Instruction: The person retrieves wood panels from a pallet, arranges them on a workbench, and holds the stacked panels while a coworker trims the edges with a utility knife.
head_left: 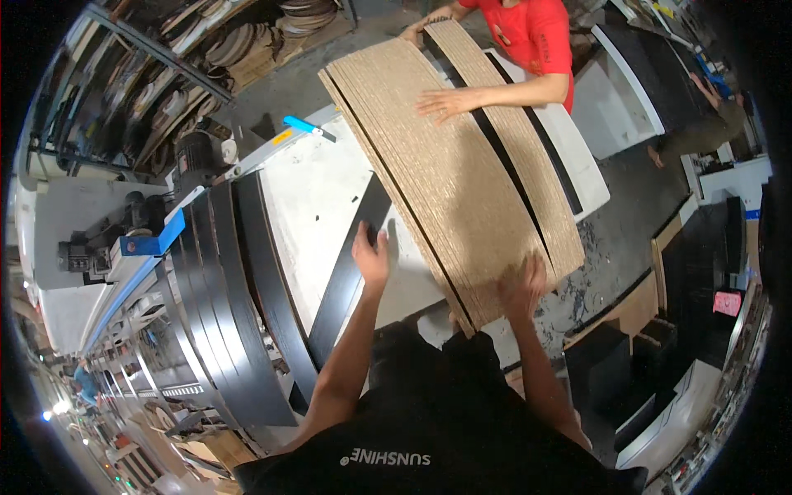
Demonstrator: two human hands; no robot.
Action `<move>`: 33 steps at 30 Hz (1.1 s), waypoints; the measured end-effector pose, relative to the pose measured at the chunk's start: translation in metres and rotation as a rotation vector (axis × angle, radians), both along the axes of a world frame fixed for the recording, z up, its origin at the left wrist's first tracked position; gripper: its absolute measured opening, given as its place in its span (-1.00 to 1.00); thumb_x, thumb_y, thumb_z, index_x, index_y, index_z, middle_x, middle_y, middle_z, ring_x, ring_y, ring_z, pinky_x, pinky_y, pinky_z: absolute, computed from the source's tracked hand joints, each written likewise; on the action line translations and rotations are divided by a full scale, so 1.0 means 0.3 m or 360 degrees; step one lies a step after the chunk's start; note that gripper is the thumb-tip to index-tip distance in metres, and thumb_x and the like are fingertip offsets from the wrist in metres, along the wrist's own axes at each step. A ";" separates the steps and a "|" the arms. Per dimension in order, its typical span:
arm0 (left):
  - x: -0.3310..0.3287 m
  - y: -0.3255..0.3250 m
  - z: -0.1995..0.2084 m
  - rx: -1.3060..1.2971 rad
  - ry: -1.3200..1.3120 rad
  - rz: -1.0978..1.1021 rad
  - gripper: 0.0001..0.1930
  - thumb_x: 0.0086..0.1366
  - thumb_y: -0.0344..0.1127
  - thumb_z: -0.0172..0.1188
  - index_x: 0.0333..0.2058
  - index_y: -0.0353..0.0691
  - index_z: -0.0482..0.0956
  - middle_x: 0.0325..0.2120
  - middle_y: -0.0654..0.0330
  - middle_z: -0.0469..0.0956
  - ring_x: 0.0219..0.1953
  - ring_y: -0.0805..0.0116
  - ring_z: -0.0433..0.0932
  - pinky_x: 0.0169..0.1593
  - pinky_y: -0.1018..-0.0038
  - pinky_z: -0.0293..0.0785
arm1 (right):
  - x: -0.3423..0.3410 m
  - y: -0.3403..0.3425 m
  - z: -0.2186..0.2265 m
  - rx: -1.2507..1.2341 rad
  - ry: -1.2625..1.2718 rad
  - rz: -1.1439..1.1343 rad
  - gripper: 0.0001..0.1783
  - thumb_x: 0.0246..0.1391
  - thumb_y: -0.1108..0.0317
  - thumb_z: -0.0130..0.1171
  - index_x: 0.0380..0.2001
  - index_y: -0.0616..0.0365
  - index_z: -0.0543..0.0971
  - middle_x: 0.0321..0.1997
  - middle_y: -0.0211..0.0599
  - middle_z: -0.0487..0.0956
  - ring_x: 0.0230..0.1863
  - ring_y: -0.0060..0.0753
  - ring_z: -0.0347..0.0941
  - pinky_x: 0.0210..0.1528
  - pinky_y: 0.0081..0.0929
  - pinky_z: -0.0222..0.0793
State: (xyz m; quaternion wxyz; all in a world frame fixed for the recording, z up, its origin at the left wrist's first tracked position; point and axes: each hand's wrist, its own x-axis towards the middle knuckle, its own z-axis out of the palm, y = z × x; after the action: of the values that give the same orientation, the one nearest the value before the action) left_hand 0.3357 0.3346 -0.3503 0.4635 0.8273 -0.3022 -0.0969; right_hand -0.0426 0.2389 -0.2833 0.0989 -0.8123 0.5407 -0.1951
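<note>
Before me lies a broad block of tan particleboard strips point(437, 173), pressed side by side. A narrower bundle of the same strips point(528, 173) lies along its right, with a dark gap between them. My right hand point(525, 286) rests flat on the near end of the broad block, its fingers stretched out. Left of the block, my left hand point(370, 256) is raised with thumb and fingers apart and nothing in it. Beneath it a dark board strip point(342, 276) slants across the white tabletop point(301, 202). Whether the left fingertips touch that strip I cannot tell.
Across the table a person in a red shirt point(532, 37) lays a hand point(450, 103) on the block. A blue-handled knife point(305, 126) lies at the tabletop's far left edge. Several long dark panels point(219, 289) stand at left. Boards and boxes point(610, 371) crowd the right.
</note>
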 end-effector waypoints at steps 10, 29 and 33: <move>-0.221 -0.156 0.056 -0.0103 0.0549 -0.0349 -0.23 0.59 -0.02 0.27 0.45 -0.61 0.32 0.28 -0.42 0.56 0.33 -0.26 0.56 0.41 0.06 0.44 | 0.121 -0.331 0.005 0.0050 0.0179 -0.0240 -0.03 0.21 -0.12 0.46 0.39 0.49 0.43 0.30 0.26 0.52 0.35 0.20 0.42 0.43 0.00 0.35; -0.285 -0.147 -0.002 -0.0230 0.0672 -0.0341 -0.34 0.70 -0.14 0.07 0.52 -0.53 0.21 0.32 -0.30 0.54 0.38 -0.07 0.53 0.44 0.16 0.38 | 0.106 -0.247 -0.129 0.0036 0.0144 -0.0308 0.15 0.30 -0.37 0.30 0.56 0.37 0.22 0.45 0.28 0.31 0.45 0.38 0.20 0.44 0.38 0.10; -0.271 -0.144 0.050 -0.0191 0.0676 -0.0424 -0.26 0.72 0.01 0.00 0.55 -0.53 0.14 0.36 -0.32 0.48 0.42 -0.09 0.47 0.47 0.12 0.34 | 0.119 -0.200 -0.102 -0.0039 0.0135 -0.0347 0.15 0.30 -0.39 0.29 0.61 0.25 0.19 0.57 0.24 0.22 0.53 0.34 0.14 0.45 0.37 0.07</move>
State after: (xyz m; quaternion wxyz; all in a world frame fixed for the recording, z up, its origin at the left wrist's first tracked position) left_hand 0.2545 0.2914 -0.3353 0.5480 0.7124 -0.3096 -0.3104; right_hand -0.0069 0.1789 -0.3140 0.0440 -0.7574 0.6271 -0.1767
